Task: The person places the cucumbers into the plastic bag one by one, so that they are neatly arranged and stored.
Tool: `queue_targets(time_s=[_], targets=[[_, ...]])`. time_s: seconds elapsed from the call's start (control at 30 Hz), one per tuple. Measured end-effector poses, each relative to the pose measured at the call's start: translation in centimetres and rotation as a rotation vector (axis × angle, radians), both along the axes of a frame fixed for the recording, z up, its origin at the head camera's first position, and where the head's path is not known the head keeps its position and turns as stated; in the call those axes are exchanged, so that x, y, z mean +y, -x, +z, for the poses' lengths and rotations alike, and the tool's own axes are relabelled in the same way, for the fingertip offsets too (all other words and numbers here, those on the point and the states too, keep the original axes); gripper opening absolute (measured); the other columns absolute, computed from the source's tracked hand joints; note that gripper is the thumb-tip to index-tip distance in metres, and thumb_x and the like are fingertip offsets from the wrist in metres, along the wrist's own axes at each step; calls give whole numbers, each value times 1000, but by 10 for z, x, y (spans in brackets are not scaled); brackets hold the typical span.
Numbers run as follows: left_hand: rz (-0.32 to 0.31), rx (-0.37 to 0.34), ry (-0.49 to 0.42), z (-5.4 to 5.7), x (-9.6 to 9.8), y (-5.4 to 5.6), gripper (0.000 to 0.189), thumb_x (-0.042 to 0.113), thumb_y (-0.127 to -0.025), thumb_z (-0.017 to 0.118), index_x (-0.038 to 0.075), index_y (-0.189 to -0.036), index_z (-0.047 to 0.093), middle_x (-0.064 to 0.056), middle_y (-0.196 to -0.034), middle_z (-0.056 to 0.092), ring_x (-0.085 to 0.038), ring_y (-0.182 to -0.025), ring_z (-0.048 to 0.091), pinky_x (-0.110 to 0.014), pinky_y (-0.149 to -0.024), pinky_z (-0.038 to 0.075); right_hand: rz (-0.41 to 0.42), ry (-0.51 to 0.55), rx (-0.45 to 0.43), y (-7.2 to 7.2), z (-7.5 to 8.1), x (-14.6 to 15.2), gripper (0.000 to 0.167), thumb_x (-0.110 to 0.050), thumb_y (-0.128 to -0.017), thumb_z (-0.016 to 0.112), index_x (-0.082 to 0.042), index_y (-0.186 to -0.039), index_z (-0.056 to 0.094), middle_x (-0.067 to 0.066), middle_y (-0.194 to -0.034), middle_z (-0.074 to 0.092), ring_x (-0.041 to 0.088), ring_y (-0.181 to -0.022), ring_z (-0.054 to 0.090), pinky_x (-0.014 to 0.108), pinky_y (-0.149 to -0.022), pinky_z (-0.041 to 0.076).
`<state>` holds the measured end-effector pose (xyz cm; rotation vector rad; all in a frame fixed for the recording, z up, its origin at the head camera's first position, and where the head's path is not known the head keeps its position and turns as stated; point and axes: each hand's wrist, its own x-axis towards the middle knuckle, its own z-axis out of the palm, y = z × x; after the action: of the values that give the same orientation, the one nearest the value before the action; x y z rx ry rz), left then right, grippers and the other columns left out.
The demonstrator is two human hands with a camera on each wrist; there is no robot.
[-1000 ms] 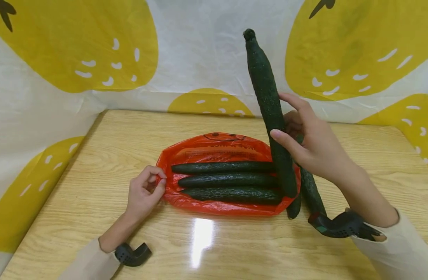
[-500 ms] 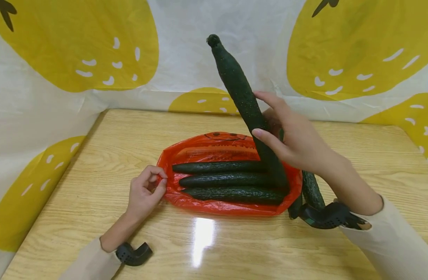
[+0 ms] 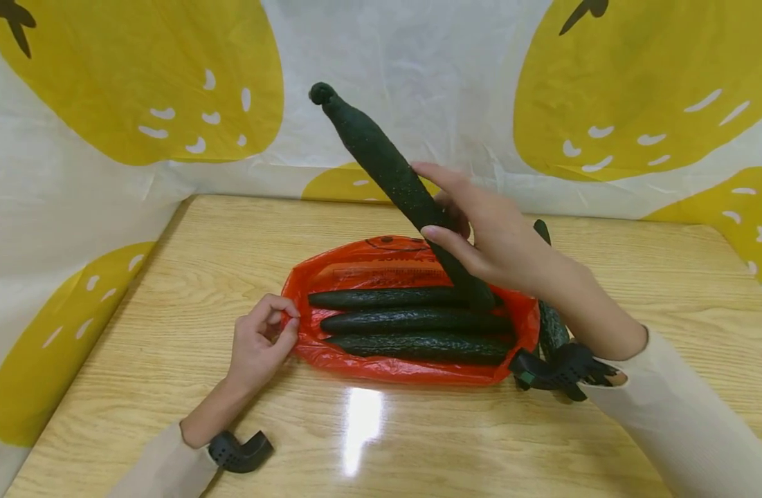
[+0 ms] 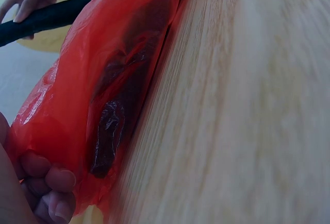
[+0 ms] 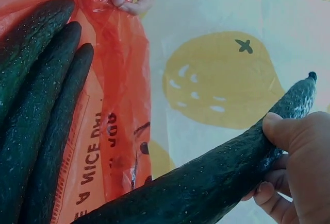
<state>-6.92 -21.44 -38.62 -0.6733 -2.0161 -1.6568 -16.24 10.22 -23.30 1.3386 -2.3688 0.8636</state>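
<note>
My right hand [image 3: 486, 228] grips a long dark green cucumber [image 3: 381, 162] near its middle, thumb on the near side. The cucumber slants over a red plastic bag [image 3: 318, 277], its upper end far to the left and its lower end at the bag's opening. Three more cucumbers [image 3: 412, 321] lie side by side inside the bag; the right wrist view shows these cucumbers [image 5: 46, 95] close up. At the bag's left edge my left hand [image 3: 262, 339] pinches the plastic between thumb and fingers. In the left wrist view, its curled fingers [image 4: 59, 180] hold the red film.
To the right of the bag, a loose cucumber [image 3: 551, 332] lies on the wooden table [image 3: 443, 443], partly behind my right forearm. Part of another shows beside it. A white cloth [image 3: 393, 76] with yellow fruit prints stands along the back and left.
My right hand has moved left with the cucumber, tilting it from nearly upright to a leftward slant over the bag. The left hand keeps its hold on the bag's edge.
</note>
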Motion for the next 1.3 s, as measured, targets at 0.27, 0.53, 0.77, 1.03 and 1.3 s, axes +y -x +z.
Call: queue_targets(time_s=[0.27, 0.53, 0.77, 1.03, 1.3], targets=[[-6, 4, 3, -1, 1, 1, 22, -19, -71, 54, -6, -89, 54, 1, -56, 46, -5, -48, 38, -20, -39, 31, 78, -6, 39, 4, -2, -10, 71, -9, -86, 70, -11, -146, 33, 5, -125, 57, 11, -72, 51, 29, -62, 43], [-2, 3, 0, -2, 1, 0, 22, -20, -71, 54, -7, -88, 53, 1, -56, 46, -5, -48, 38, -20, -40, 31, 97, -26, 47, 7, -5, -20, 70, -9, -87, 69, -11, -146, 32, 7, -112, 61, 20, -83, 55, 33, -67, 43], [-8, 11, -2, -1, 2, 0, 22, -21, -70, 53, -7, -87, 53, 1, -55, 46, -5, -48, 38, -20, -40, 32, 76, -156, 2, 5, -7, -25, 74, -10, -89, 67, -16, -150, 26, 9, -133, 53, 25, -104, 59, 41, -84, 47], [-12, 12, 1, 0, 3, 0, 22, -22, -69, 53, -8, -87, 52, 1, -55, 46, -5, -49, 38, -20, -40, 32, 63, -193, 67, 7, -19, -20, 71, -14, -89, 68, -20, -149, 29, 8, -124, 59, 24, -90, 60, 39, -71, 49], [-7, 14, -6, -2, 2, 0, 22, -21, -70, 53, -8, -88, 53, 1, -56, 47, -6, -49, 38, -21, -41, 32, 101, -144, 161, 11, -36, -17, 77, -8, -83, 73, -20, -146, 32, 8, -124, 60, 27, -88, 60, 39, -68, 49]])
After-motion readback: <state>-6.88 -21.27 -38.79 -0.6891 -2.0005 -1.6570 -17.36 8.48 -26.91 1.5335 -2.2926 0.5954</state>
